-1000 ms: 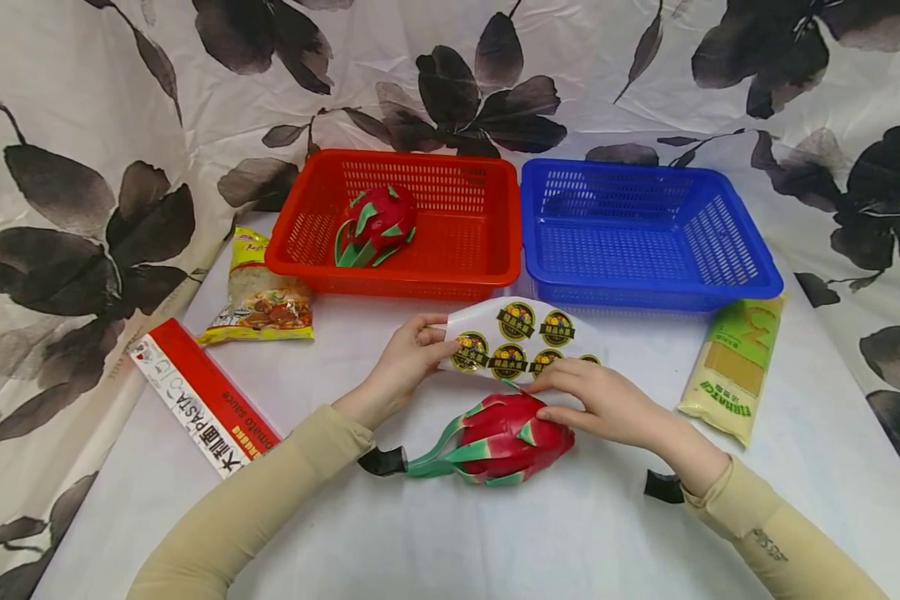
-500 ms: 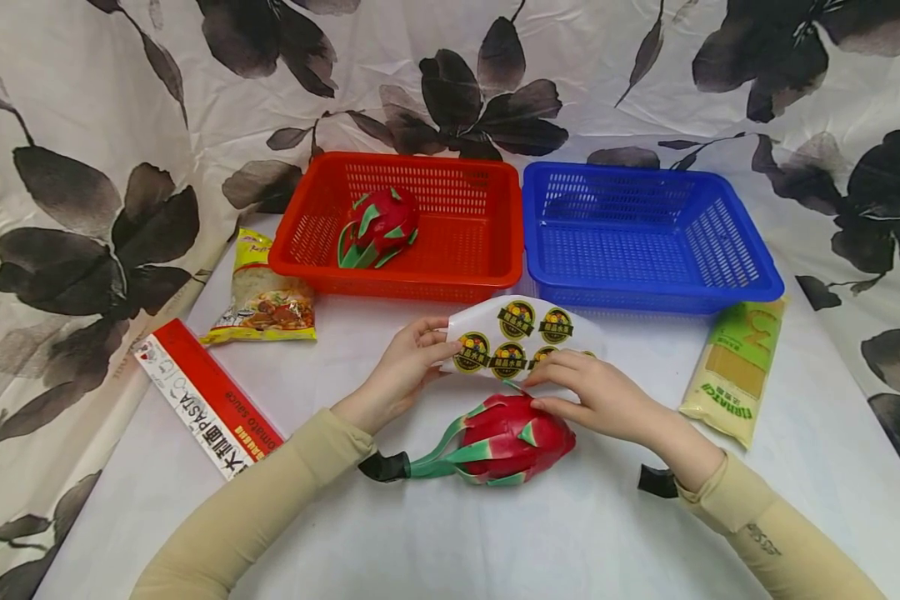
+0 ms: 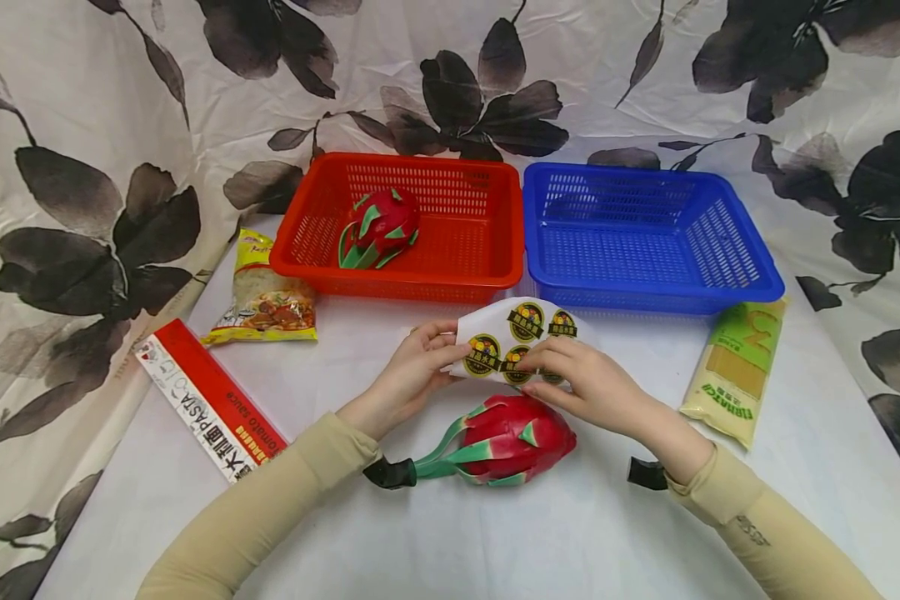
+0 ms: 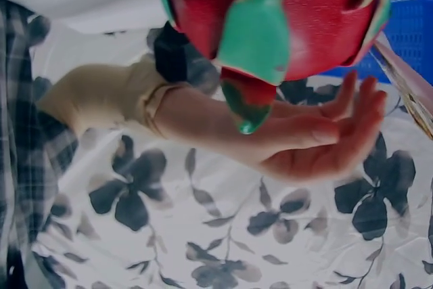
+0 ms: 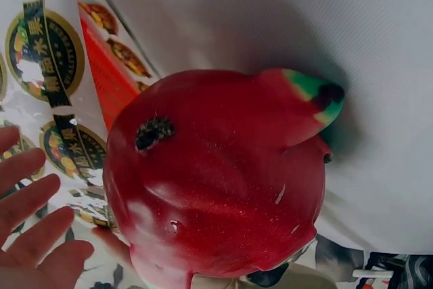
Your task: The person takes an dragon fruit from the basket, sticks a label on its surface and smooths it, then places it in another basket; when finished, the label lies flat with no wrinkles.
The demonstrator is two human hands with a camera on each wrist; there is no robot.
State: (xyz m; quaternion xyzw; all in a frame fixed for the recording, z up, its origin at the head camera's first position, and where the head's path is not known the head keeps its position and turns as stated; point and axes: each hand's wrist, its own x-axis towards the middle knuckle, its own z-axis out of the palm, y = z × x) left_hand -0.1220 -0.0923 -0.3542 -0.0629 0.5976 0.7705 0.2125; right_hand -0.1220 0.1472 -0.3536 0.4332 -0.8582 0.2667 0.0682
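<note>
In the head view, my left hand point(image 3: 416, 367) grips the left end of a white sticker sheet point(image 3: 491, 321) printed with round black-and-gold labels. My right hand point(image 3: 588, 383) lies over the sheet's lower right part, fingers slightly bent and thumb apart from them. The right wrist view shows its fingers point(image 5: 40, 208) spread in front of the sheet point(image 5: 57, 52). Just below the sheet, a red dragon fruit point(image 3: 513, 442) with green scales lies on the table, its leafy end toward the left. Whether a label sticks to my right fingertips is too small to tell.
Behind are a red basket point(image 3: 465, 279) holding another dragon fruit point(image 3: 382, 225), and a blue basket point(image 3: 645, 296). A noodle bag point(image 3: 266, 304) and a red-and-white pasta box point(image 3: 213, 400) lie left; a yellow-green pasta packet point(image 3: 735, 375) lies right.
My right hand has moved left along the sticker sheet, away from its right end. The sheet and my left hand have shifted slightly right. The dragon fruit on the table has stayed put.
</note>
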